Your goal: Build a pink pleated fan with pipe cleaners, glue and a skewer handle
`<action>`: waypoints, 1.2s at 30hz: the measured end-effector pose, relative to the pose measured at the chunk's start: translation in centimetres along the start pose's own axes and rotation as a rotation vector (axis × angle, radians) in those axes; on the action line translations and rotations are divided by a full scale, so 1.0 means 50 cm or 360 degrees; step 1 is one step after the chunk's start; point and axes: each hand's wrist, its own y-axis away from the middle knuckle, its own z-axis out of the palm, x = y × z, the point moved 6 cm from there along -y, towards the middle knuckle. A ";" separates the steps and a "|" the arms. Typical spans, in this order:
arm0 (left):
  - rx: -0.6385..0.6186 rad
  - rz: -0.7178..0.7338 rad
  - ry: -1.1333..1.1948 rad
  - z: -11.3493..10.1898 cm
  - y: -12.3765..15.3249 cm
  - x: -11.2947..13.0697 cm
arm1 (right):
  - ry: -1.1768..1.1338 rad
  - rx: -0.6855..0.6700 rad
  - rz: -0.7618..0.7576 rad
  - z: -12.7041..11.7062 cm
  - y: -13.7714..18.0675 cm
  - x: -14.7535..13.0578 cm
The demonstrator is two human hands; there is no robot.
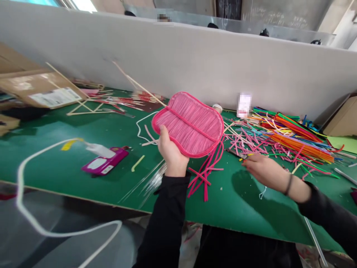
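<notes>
My left hand [173, 153] holds up a pink hand fan [192, 124], with the thumb over its lower left edge. The fan has a fuzzy pink rim, streaked pink filling, and a central pink rib. A thin wooden stick [139, 85] runs out from its upper left. Some loose pink pipe cleaners [205, 178] lie just below the fan. My right hand [264, 169] is over the table at the right, its fingers closed at the handle end of small dark pliers [235, 153]; the fingers partly hide the tool.
Coloured pipe cleaners [301, 143] and cut pink pieces [248, 139] are heaped at the right. A purple glue gun or similar corded device [107, 162] lies left on the green table [156, 201]. Clear thin strips [156, 178], wooden sticks [96, 108] and a cardboard box [36, 83] are also there.
</notes>
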 end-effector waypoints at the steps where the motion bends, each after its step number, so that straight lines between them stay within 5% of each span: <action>1: 0.0012 -0.0010 0.0000 -0.005 -0.003 0.003 | -0.0071 -0.0063 -0.0018 0.009 -0.056 -0.024; 6: 0.0077 -0.0067 -0.0013 -0.029 -0.016 0.008 | -0.0315 0.0006 0.0542 0.067 -0.250 -0.031; 12: 0.0061 -0.0147 -0.0026 -0.017 -0.002 -0.003 | -0.0581 0.0221 0.0887 0.116 -0.302 0.046; 17: 0.0101 -0.0179 0.0013 -0.009 0.005 -0.009 | -0.0888 0.0600 0.1007 0.085 -0.271 0.104; 25: 0.0081 -0.0287 0.0053 0.002 0.005 -0.024 | -0.1263 0.1223 0.0913 -0.074 -0.178 0.136; 31: 0.0081 -0.0360 0.0047 0.007 0.011 -0.034 | -0.0895 0.1041 0.0567 -0.170 -0.101 0.173; 34: 0.0083 -0.0354 0.0041 0.008 0.013 -0.037 | -0.0557 0.1061 0.0661 -0.201 -0.032 0.233; 36: 0.0080 -0.0362 0.0027 0.010 0.016 -0.039 | -0.0425 0.0833 0.0740 -0.190 0.004 0.281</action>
